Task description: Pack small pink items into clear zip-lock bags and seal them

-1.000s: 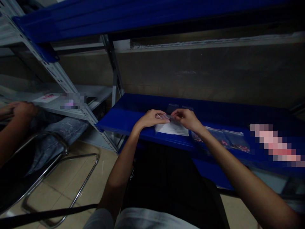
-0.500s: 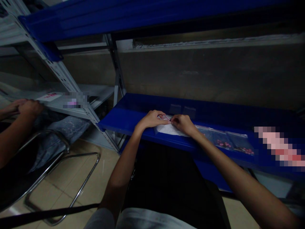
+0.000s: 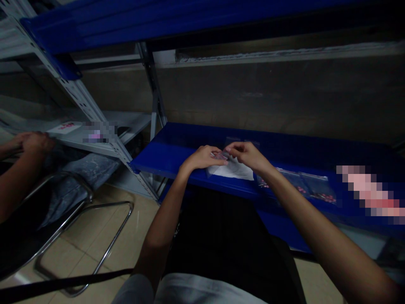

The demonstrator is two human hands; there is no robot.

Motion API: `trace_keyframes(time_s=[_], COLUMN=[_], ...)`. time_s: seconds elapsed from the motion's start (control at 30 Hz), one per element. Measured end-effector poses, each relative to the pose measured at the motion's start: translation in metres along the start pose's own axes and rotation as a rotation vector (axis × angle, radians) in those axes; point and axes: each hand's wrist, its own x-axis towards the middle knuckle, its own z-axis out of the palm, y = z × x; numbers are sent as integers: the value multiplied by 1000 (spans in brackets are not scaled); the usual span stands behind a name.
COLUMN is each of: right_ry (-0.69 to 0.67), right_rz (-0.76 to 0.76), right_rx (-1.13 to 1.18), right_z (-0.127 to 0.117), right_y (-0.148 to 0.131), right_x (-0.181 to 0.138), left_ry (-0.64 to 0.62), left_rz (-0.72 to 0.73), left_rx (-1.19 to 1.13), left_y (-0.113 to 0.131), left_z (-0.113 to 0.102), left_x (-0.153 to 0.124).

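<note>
My left hand (image 3: 201, 158) and my right hand (image 3: 245, 155) meet over the blue shelf (image 3: 177, 152), fingertips almost touching. Both pinch a small clear plastic bag (image 3: 221, 156) with something pinkish inside, held just above a white sheet (image 3: 232, 171) that lies on the shelf. Each hand's fingers are curled closed on the bag's edge. To the right of my right wrist lie two more clear bags with pink pieces (image 3: 311, 190), flat on the shelf.
Another person's arm and hands (image 3: 30, 143) rest at a grey shelf (image 3: 104, 141) on the left. A metal-framed chair (image 3: 79, 211) stands on the tiled floor. A blue shelf board (image 3: 158, 21) hangs overhead; the wall is close behind.
My right hand lifted slightly and pulled a little to the right, uncovering more of the white sheet. The left hand stayed almost in place. The view shifted slightly.
</note>
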Motion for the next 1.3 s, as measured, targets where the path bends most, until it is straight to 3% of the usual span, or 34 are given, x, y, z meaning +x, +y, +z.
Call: trace_keyframes(time_s=[0.1,0.27,0.47,0.63,0.8,0.9,1.07,1.3], right_ry=[69,23,-19,13,104,84,-66,81], right_rz=[-20,-83,-69,-37,48,47,36,49], right_rx=[-189,-544,-713,-629,-156,34,67,-50], right_z=[0,10,21,23,10,5,10,0], right_y=[19,35,38,38,21,1,-24,9], right_x=[2,2,4,5,4,-1,-6,-8], left_ry=[14,16,26,30,34,27,-8,34], left_rz=[-31,-81,-81,-85,-83,-71,-38,-76], left_rx=[23,51,63,75,56,65,27,39], left_y=[-1,0,-1,-4,-6,-3,3,0], left_z=[-1,-4,-5,-6,-4,-3,-4,-7], left_x=[0,-1,-2,-2,-2,-2,-3,-2])
